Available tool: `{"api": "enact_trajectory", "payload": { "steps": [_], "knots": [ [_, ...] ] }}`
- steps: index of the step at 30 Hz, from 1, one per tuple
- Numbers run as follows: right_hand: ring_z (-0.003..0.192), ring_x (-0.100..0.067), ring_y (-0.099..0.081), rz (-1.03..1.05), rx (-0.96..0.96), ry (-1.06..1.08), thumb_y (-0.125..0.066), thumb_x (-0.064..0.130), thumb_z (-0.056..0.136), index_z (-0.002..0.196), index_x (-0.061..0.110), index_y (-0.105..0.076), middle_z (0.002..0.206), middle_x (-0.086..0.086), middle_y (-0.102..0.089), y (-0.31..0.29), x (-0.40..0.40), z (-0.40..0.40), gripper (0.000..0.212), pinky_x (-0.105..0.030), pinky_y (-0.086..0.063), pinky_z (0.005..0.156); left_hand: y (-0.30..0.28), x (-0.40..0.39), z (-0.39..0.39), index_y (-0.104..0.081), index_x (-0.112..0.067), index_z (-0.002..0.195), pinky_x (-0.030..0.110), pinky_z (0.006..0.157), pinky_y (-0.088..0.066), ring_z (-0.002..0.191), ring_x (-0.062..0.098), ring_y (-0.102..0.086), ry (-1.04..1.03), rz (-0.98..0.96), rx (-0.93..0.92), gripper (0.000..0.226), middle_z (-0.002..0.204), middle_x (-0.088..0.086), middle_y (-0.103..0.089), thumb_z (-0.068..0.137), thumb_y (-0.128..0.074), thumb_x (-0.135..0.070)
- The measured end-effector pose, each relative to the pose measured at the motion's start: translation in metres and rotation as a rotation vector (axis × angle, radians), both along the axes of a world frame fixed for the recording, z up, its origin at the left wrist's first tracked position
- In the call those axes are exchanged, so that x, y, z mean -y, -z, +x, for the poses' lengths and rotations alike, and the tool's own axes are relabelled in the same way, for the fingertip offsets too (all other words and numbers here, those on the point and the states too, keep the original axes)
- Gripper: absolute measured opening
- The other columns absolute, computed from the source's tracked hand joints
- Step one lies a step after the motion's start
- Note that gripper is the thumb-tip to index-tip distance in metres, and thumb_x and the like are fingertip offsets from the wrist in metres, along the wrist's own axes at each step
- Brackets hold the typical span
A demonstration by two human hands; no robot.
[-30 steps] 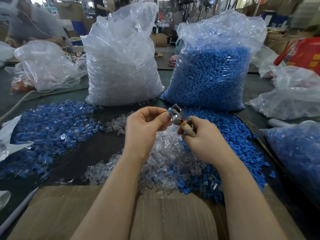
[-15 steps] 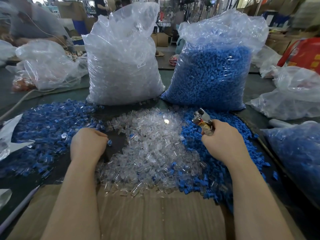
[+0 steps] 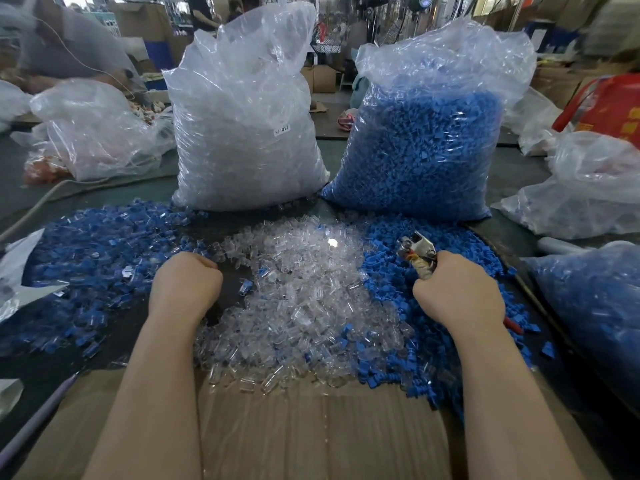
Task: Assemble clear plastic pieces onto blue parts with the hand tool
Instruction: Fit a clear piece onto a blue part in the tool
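Observation:
A heap of clear plastic pieces [image 3: 304, 306] lies in the middle of the dark table. Loose blue parts [image 3: 384, 237] are piled to its right. On the left spreads a pile of blue parts with clear pieces on them [image 3: 97, 251]. My left hand [image 3: 185, 285] rests as a fist at the left edge of the clear heap, fingers curled under; nothing shows in it. My right hand [image 3: 457, 296] grips the hand tool [image 3: 415, 249] over the blue pile, its metal jaws pointing up and away.
Two tall plastic bags stand behind, one of clear pieces [image 3: 242, 116] and one of blue parts [image 3: 426, 150]. Another bag of blue parts [image 3: 588, 306] sits at the right. Cardboard [image 3: 311, 427] covers the near edge. A person [image 3: 69, 46] works at the far left.
One second ago both hands met at the tool above the clear heap. My left hand swung out to the left pile, then came back to the heap's edge. My right hand carried the tool rightward.

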State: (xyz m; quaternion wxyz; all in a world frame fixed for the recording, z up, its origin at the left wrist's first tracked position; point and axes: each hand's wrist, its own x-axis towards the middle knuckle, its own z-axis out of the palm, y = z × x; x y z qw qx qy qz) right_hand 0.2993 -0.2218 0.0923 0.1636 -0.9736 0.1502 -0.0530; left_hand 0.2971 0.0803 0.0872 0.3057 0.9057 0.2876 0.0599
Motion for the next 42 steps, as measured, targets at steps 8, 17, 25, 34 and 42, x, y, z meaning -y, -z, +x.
{"api": "enact_trajectory", "payload": {
  "steps": [8, 17, 25, 34, 42],
  "knots": [
    [0.061, -0.018, -0.047, 0.007, 0.021, 0.004, -0.059, 0.024, 0.085, 0.078, 0.021, -0.044, 0.074, -0.002, -0.052, -0.003, -0.001, -0.001, 0.017, -0.028, -0.028, 0.048, 0.0, 0.001, -0.001, -0.07, -0.031, 0.077, 0.025, 0.053, -0.038, 0.072, 0.011, -0.058, 0.13, -0.102, 0.042, 0.015, 0.078, -0.006, -0.065, 0.081, -0.077, -0.019],
    [0.062, -0.018, -0.047, -0.004, 0.007, 0.004, -0.059, 0.024, 0.085, 0.083, 0.019, -0.047, 0.074, -0.002, -0.052, -0.004, -0.002, -0.002, 0.014, -0.028, -0.031, 0.049, 0.001, 0.005, -0.002, -0.067, -0.021, 0.1, 0.042, 0.083, -0.054, 0.096, 0.026, -0.063, 0.082, 0.135, -0.093, 0.017, 0.102, 0.005, -0.068, 0.086, -0.074, -0.029],
    [0.062, -0.02, -0.044, -0.032, -0.014, 0.048, -0.062, 0.026, 0.085, 0.092, 0.016, -0.05, 0.079, -0.004, -0.05, -0.003, -0.003, -0.002, 0.017, -0.029, -0.029, 0.049, -0.001, 0.012, 0.002, -0.071, -0.011, 0.088, 0.037, 0.073, -0.05, 0.081, 0.025, -0.06, 0.099, 0.014, -0.125, 0.017, 0.088, 0.008, -0.069, 0.095, -0.059, -0.021],
    [0.065, -0.023, -0.047, -0.044, -0.121, 0.056, -0.062, 0.026, 0.085, 0.084, 0.016, -0.046, 0.101, -0.01, -0.054, 0.001, -0.004, -0.002, 0.018, -0.03, -0.035, 0.055, 0.001, -0.007, -0.006, -0.033, -0.006, 0.148, 0.052, 0.1, -0.041, 0.126, 0.046, -0.043, -0.144, 0.225, -0.143, 0.063, 0.144, 0.028, -0.036, 0.095, -0.061, -0.027],
    [0.059, -0.02, -0.046, -0.077, -0.075, 0.071, -0.063, 0.021, 0.085, 0.073, 0.018, -0.041, 0.073, -0.005, -0.051, 0.003, -0.004, -0.002, 0.025, -0.027, -0.03, 0.049, -0.001, 0.04, 0.002, -0.059, -0.018, 0.13, 0.034, 0.084, -0.053, 0.091, 0.02, -0.064, 0.373, 0.044, -0.129, 0.036, 0.114, 0.004, -0.066, 0.095, -0.059, -0.027]
  ]
}}
